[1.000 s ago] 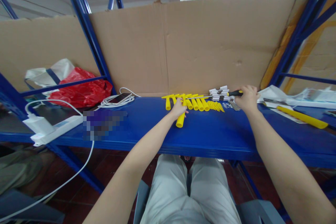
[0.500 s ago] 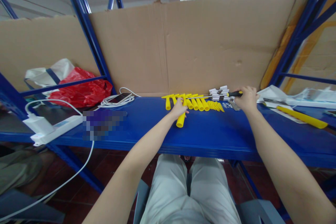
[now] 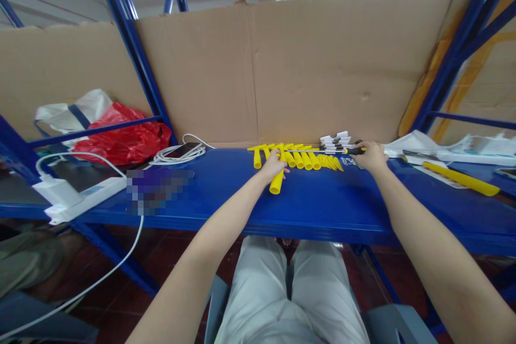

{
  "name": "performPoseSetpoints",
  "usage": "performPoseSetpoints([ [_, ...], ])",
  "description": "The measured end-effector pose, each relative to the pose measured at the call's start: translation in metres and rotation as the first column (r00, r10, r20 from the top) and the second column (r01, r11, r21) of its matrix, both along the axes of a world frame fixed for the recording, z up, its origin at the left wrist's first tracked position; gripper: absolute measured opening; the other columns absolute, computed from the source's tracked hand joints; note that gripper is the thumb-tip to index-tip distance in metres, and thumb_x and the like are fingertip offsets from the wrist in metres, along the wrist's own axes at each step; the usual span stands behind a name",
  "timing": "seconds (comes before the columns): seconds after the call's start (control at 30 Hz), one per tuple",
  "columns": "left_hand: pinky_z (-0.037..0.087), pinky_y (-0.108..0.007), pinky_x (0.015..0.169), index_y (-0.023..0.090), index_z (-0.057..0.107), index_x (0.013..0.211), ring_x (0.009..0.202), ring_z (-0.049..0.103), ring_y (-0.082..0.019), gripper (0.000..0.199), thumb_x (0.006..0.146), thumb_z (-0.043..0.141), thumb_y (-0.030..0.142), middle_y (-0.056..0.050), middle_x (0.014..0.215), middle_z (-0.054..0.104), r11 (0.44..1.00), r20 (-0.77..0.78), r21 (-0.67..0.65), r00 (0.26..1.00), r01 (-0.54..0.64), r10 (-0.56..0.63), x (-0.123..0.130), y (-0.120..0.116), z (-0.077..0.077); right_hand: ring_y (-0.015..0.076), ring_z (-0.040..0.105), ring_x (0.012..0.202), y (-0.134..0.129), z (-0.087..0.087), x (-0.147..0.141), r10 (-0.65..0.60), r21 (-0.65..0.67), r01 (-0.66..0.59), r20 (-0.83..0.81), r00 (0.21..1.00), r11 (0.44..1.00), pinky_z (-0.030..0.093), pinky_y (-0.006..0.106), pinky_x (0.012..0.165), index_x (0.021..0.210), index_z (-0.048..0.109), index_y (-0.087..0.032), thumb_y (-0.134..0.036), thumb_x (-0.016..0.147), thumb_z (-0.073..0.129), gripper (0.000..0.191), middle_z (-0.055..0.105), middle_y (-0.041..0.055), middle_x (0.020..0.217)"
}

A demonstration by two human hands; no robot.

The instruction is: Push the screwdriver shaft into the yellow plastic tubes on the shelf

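My left hand (image 3: pixel 274 164) is closed around a yellow T-shaped plastic handle (image 3: pixel 276 183), its round hollow end toward me. In my right hand (image 3: pixel 370 155) is a screwdriver (image 3: pixel 352 151) with a black and yellow grip. Its long shaft points left and reaches the head of the yellow handle; the exact contact of the tip is too small to make out. Behind and beside my left hand lies a row of several similar yellow T-shaped pieces (image 3: pixel 307 161). Small flat yellow parts (image 3: pixel 331 162) lie at the row's right end.
White-and-black pieces (image 3: pixel 334 141) are stacked by the cardboard wall (image 3: pixel 314 70). At right lies a long yellow-handled tool (image 3: pixel 463 178). On the left are a coiled white cable (image 3: pixel 173 157), a power strip (image 3: pixel 88 200) and a red bag (image 3: pixel 123 134). Blue posts frame the bench (image 3: pixel 322 215).
My right hand has shifted a little to the left with the screwdriver. My left hand keeps its hold on the yellow handle in nearly the same place.
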State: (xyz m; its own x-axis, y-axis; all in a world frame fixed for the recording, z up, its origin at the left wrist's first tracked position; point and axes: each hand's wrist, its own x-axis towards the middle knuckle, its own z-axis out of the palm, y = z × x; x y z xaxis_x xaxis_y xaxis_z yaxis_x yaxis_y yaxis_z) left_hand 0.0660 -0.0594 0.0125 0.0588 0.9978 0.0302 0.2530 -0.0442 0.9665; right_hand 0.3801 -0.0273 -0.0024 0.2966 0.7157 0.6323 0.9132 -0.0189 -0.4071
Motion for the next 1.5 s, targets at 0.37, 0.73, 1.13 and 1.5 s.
performPoseSetpoints([
  [0.37,0.047,-0.014,0.044,0.021,0.036,0.139,0.066,0.071,-0.009,0.060,0.086,0.054,-0.001,-0.011,0.126,0.061,1.000,-0.001,-0.011,1.000,-0.002,0.002,0.001,-0.002,0.002,0.0346,0.057,0.113,-0.015,0.014,-0.016,-0.102,-0.230,0.068,-0.139,0.985,0.971,0.046,0.053,0.097,0.099,0.076,-0.022,-0.011,0.062,0.064,0.040,0.067,0.0117,0.108],
  [0.73,0.045,-0.013,0.041,0.020,0.035,0.138,0.060,0.069,-0.006,0.057,0.087,0.051,-0.001,-0.012,0.129,0.060,1.000,-0.015,-0.027,1.000,0.001,-0.001,0.001,-0.005,0.005,0.0366,0.054,0.116,-0.009,0.009,-0.011,-0.109,-0.173,0.085,-0.135,0.985,0.981,0.046,0.055,0.095,0.091,0.076,-0.024,-0.019,0.063,0.067,0.030,0.068,0.0104,0.100],
  [1.13,0.046,-0.014,0.042,0.021,0.035,0.140,0.064,0.071,-0.009,0.062,0.085,0.053,-0.001,-0.013,0.126,0.062,1.000,0.010,-0.014,1.000,0.016,-0.016,0.000,-0.003,0.003,0.0367,0.056,0.111,-0.005,0.007,-0.009,-0.090,-0.127,0.076,-0.113,0.989,0.989,0.049,0.055,0.091,0.087,0.075,-0.024,-0.022,0.064,0.069,0.024,0.068,0.0104,0.098],
  [1.5,0.046,-0.015,0.042,0.020,0.035,0.141,0.062,0.070,-0.009,0.062,0.085,0.052,-0.002,-0.013,0.127,0.062,1.000,0.019,-0.009,1.000,0.018,-0.018,0.000,-0.003,0.003,0.0353,0.056,0.111,-0.005,0.008,-0.007,-0.078,-0.132,0.062,-0.119,0.990,0.989,0.049,0.055,0.092,0.087,0.075,-0.024,-0.023,0.063,0.071,0.024,0.067,0.0097,0.094],
])
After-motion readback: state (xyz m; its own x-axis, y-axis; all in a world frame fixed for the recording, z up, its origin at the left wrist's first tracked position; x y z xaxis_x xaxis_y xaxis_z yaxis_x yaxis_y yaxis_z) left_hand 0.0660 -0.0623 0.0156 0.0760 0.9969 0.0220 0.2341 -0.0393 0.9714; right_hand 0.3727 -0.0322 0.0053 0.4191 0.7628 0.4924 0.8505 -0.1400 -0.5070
